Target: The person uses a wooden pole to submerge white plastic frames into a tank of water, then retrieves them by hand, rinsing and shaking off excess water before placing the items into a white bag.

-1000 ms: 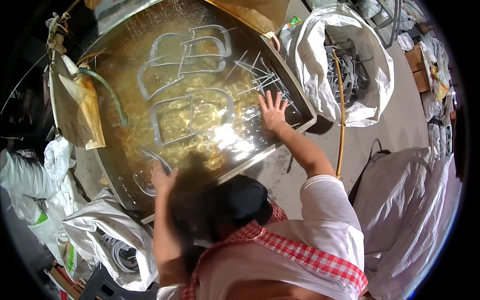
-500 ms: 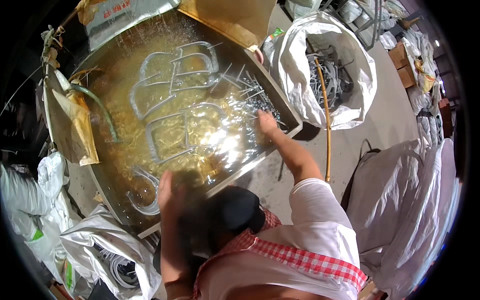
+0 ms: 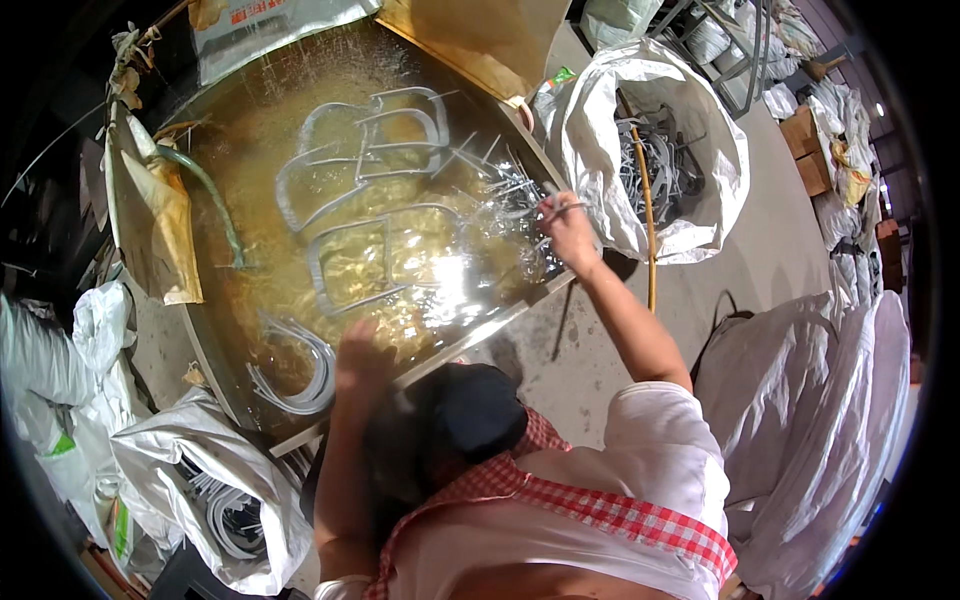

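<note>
My right hand (image 3: 570, 228) is closed around a few thin grey plastic strips (image 3: 568, 206), over the right rim of a shallow metal tank. Loose grey strips (image 3: 510, 190) lie bunched in the yellowish water beside it. Motion smears my left hand (image 3: 362, 358) at the tank's near side, so its fingers cannot be read. Just left of it rests a bundle of curved grey strips (image 3: 322, 385). Several bent grey strips form frame-like outlines (image 3: 318, 270) in the water farther in.
Beyond the tank's right rim (image 3: 548, 160) stands an open white sack (image 3: 585, 150) of grey pieces, a bamboo stick (image 3: 644, 185) leaning in it. Another white sack (image 3: 278, 545) with curved strips sits at lower left. A green hose (image 3: 212, 200) dips into the tank.
My right hand has risen from the water and moved right to the rim, bringing grey strips with it. My left hand has shifted slightly right, away from the curved bundle.
</note>
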Demonstrator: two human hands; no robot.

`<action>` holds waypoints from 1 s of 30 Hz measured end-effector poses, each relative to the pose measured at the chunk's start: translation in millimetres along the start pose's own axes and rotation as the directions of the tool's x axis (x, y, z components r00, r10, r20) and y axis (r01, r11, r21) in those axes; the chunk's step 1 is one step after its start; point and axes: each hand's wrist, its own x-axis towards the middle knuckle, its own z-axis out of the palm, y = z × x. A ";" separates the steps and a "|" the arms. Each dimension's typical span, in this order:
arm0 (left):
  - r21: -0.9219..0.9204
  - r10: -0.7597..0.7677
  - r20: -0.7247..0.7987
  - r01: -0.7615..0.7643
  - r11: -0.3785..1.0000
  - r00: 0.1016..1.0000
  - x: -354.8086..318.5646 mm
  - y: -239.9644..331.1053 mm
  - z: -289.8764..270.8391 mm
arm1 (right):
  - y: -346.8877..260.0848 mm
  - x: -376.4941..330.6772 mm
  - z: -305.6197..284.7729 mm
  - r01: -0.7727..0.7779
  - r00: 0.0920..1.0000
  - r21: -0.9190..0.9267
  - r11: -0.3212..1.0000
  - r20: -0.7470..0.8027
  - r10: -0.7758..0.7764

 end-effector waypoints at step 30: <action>0.161 -0.393 0.495 0.363 0.918 0.775 12.2 14.3 -34.4 | 61.0 123.5 114.5 0.318 0.947 -0.945 0.076 0.315 -0.058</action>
